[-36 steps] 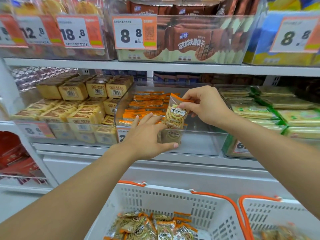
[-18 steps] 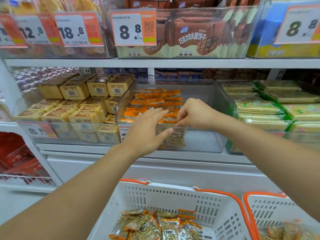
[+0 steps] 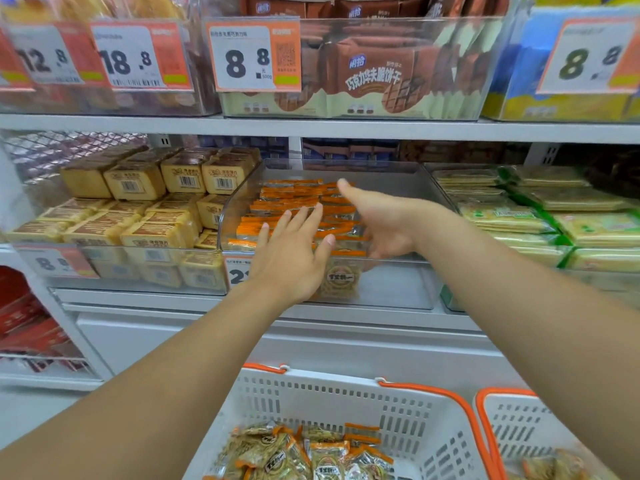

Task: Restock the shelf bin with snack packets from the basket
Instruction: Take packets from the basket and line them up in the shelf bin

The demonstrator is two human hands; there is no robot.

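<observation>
Head view: left hand (image 3: 294,251) and right hand (image 3: 384,223) both spread flat, empty, over clear shelf bin (image 3: 398,282) of orange snack packets (image 3: 294,202) (tag above reads "8.8" (image 3: 254,57)).

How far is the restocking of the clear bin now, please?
Done: rows of orange-edged snack packets fill the left part of the clear bin. In hand: nothing; left hand and right hand are open over them. Left: packets in the white basket.
</observation>
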